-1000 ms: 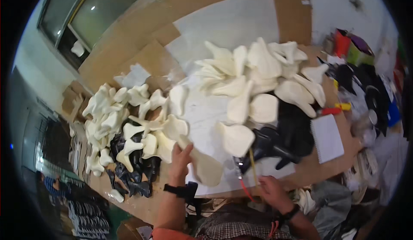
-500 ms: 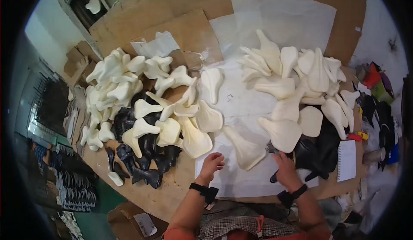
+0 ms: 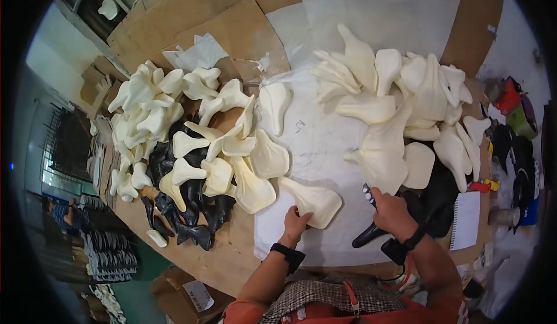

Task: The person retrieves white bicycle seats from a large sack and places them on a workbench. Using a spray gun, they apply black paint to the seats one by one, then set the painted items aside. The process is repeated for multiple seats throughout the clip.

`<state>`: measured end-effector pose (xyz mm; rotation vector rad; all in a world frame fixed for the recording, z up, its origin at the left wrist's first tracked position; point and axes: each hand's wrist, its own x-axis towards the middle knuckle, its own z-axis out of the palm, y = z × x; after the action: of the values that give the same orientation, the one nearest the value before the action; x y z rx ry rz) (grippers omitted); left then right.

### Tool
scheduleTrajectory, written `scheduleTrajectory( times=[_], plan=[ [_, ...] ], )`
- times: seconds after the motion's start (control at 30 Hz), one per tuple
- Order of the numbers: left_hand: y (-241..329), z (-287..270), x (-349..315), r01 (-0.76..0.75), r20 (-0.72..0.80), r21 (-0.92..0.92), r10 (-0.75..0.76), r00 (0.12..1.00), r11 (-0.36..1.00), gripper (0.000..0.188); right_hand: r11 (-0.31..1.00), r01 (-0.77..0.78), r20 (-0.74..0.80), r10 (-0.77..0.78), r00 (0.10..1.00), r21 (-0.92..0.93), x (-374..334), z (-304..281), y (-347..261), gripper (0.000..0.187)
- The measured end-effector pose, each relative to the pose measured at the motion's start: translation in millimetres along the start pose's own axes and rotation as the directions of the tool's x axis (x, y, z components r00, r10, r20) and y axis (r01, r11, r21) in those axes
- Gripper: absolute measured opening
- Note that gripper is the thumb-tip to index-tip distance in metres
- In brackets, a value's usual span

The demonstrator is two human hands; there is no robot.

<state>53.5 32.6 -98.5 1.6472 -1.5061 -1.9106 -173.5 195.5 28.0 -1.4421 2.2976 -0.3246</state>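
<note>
A cream foam bicycle saddle pad (image 3: 316, 202) lies on white paper in front of me, its narrow nose pointing far left. My left hand (image 3: 297, 225) is closed on its near left edge, the thumb over the rim. My right hand (image 3: 393, 212) is closed round a small dark tool with pale, shiny spots (image 3: 368, 194); its exact kind is unclear. Just beyond that hand lies another cream saddle pad (image 3: 380, 157), at the front of the right-hand pile. A long black piece (image 3: 368, 236) lies beside my right hand, partly hidden by it.
Cream saddle pads are heaped at left (image 3: 145, 109) and right (image 3: 429, 92). Black saddle-shaped pieces (image 3: 194, 234) lie under the left heap. At the right stand a spiral notepad (image 3: 466, 220) and a cup (image 3: 503, 216). Cardboard (image 3: 232, 39) lines the back.
My left hand has come down onto the pad's near edge, and the pad has shifted slightly left. My right hand has risen a little with the dark tool. The whole view has shifted slightly.
</note>
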Motion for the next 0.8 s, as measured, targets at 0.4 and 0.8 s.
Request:
scheduleTrajectory(
  times=[0.4,0.8],
  plan=[
    [78,-52,-31,-0.434,0.220,-0.060,0.436,0.873,0.899,0.044,0.800,-0.118,0.030,0.124,0.992,0.588,-76,-26,-21,0.039],
    [99,-48,-20,-0.541,0.258,-0.045,0.533,0.806,0.840,0.044,0.711,0.084,-0.089,-0.031,0.996,0.698,-156,-76,-116,0.055]
  ],
)
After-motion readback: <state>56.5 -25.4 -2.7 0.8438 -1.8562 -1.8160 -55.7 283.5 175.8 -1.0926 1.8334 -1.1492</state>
